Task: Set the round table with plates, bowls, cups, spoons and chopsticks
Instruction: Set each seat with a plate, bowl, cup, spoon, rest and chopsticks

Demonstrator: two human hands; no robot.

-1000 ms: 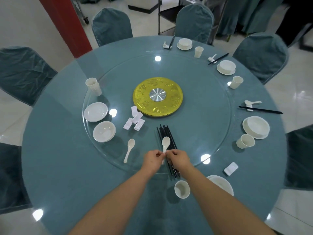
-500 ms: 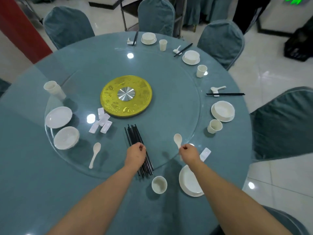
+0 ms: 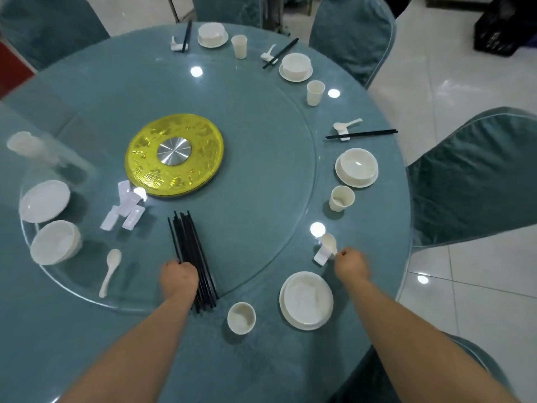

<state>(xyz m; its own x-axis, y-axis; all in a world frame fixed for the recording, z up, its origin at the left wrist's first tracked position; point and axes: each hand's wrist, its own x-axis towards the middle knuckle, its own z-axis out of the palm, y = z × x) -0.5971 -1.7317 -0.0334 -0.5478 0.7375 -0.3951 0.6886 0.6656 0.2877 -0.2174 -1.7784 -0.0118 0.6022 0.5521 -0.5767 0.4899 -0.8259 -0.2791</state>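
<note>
At lower right of the frame our right hand (image 3: 350, 264) pinches a white spoon (image 3: 329, 243) over a white rest (image 3: 322, 255) on the table (image 3: 261, 158). At lower centre our left hand (image 3: 178, 279) curls its grip on the black chopsticks (image 3: 189, 248).

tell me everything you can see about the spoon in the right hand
The spoon is a small white soup spoon, glossy like ceramic or hard plastic, with a deep oval bowl and a short handle. The right hand pinches the handle end, hiding most of it. The bowl faces up and points away from the person, over or on the white rest; whether they touch is unclear. It is near the glass turntable edge, above the stacked plate and bowl.
</note>
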